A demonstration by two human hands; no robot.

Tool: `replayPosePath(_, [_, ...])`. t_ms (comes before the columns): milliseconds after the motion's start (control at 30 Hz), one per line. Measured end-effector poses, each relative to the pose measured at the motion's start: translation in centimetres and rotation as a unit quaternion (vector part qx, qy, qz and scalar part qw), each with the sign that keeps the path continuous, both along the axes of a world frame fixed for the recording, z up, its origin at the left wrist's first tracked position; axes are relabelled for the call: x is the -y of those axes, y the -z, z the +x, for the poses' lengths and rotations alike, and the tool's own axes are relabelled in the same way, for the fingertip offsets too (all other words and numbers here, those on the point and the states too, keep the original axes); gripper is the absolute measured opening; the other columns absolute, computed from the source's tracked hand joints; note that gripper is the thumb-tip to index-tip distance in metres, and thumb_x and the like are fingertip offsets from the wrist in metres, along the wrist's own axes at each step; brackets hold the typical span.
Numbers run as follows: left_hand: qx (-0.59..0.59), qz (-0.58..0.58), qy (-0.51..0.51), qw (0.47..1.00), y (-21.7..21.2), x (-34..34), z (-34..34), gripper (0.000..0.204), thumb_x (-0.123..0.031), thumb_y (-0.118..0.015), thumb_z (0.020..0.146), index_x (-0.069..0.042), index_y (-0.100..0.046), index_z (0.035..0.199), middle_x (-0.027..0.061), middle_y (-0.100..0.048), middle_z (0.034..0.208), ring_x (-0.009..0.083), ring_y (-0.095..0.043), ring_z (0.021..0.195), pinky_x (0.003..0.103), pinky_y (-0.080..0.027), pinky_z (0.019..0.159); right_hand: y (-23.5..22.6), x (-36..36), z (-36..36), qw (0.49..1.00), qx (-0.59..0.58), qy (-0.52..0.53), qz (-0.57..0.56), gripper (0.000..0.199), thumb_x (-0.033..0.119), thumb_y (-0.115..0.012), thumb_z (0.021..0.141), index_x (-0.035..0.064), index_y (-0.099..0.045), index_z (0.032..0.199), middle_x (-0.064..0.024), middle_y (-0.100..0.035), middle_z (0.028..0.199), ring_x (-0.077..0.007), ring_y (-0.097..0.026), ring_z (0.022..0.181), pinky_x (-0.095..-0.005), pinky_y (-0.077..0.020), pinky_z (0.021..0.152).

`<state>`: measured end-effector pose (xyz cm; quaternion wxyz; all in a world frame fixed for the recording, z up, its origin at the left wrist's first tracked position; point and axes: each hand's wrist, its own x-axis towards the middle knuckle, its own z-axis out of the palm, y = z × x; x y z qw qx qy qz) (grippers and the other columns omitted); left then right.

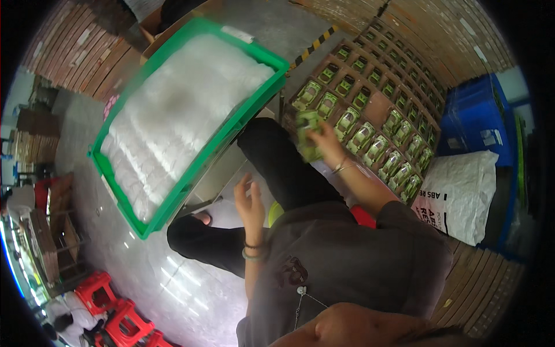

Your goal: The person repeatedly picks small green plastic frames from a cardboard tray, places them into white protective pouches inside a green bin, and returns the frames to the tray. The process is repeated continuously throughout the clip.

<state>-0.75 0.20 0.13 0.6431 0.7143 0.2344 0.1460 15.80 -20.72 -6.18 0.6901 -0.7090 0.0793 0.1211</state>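
My right hand (328,144) is closed on a green toy car (306,121), lifted at the near left corner of a tray. More green shows just below that car, but I cannot make out whether it is a second one. Rows of similar green toy cars (362,136) lie in the brown compartmented tray (381,108) beside my right arm. My left hand (248,202) hovers above my lap with its fingers apart and nothing in it. Nearest to it is a green plastic crate (228,128) full of white, bag-like packing (185,98), blurred in the middle.
A white sack (459,196) and blue bins (477,115) stand at the right. Stacked brown boards (75,55) rise at the far left, with more at the far right. Red stools (124,321) and another person (72,318) are at the lower left. Black-and-yellow tape (315,46) marks the floor.
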Motion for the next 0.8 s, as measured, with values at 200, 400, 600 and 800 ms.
replayPosePath(200, [-0.037, -0.019, -0.046, 0.998, 2.4, -2.5, -1.6, 0.024, -0.016, -0.053, 0.094, 0.001, -0.061, 0.109, 0.0095, -0.062, 0.107, 0.0159, -0.060, 0.090, 0.026, -0.052, 0.065, 8.4, 22.0, 8.4, 0.883, 0.015, 0.310, -0.353, 0.040, 0.027, -0.069, 0.079, -0.0015, -0.065, 0.106, -0.0171, -0.068, 0.091, -0.0256, -0.067, 0.082, -0.0380, -0.0507, 0.071])
replayPosePath(400, [-0.041, -0.019, -0.050, 0.998, 2.7, -2.5, -1.8, 0.022, -0.016, -0.052, 0.095, 0.000, -0.062, 0.106, 0.0089, -0.062, 0.105, 0.0153, -0.060, 0.089, 0.026, -0.052, 0.065, 5.5, 25.5, 12.3, 0.806, -0.115, 0.167, -0.556, 0.046, 0.039, -0.068, 0.081, 0.0017, -0.064, 0.108, -0.0206, -0.064, 0.106, -0.0359, -0.061, 0.096, -0.0447, -0.0497, 0.086])
replayPosePath(600, [-0.041, -0.005, -0.086, 0.995, 2.7, -2.5, -2.7, 0.020, -0.013, -0.053, 0.093, 0.003, -0.063, 0.102, 0.0098, -0.062, 0.098, 0.0153, -0.059, 0.083, 0.027, -0.051, 0.066, 4.1, 18.1, 14.5, 0.700, 0.084, -0.039, -0.708, 0.036, 0.029, -0.068, 0.078, 0.0089, -0.065, 0.107, -0.0199, -0.055, 0.115, -0.0360, -0.053, 0.110, -0.0460, -0.0469, 0.091])
replayPosePath(800, [-0.039, 0.043, -0.079, 0.995, 0.9, -3.0, -3.3, 0.018, -0.014, -0.058, 0.091, -0.001, -0.063, 0.103, 0.0101, -0.064, 0.097, 0.0160, -0.060, 0.083, 0.028, -0.050, 0.068, 5.9, 19.9, 16.5, 0.712, 0.140, 0.053, -0.686, 0.047, 0.033, -0.075, 0.073, 0.0050, -0.064, 0.109, -0.0208, -0.057, 0.116, -0.0375, -0.052, 0.109, -0.0445, -0.0413, 0.096])
